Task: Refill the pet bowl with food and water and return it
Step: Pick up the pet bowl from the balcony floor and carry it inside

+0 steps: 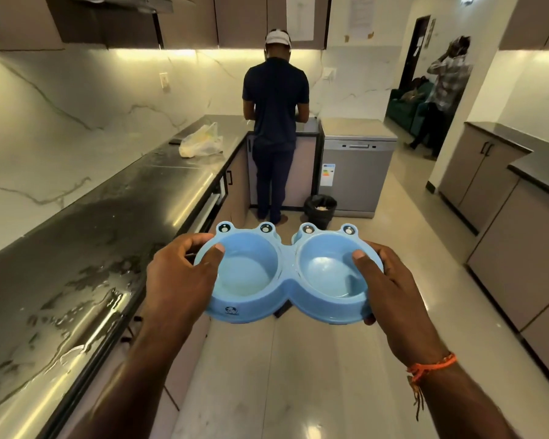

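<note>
Bowl point(287, 274) carried in the air over the floor point(298, 359), just right of the counter's point(108, 217) front edge. Blue double dish, both wells showing no food; a sheen in the bottoms may be leftover wet, can't tell. Left hand point(179, 274) grips the left end, thumb over the rim; right hand point(390, 280) grips the right end likewise. Likely stiff moulded plastic, light now, smooth and possibly slick. Once watered it should slosh, so keep it level; the two ends look the best hold. Counter has puddles.
</note>
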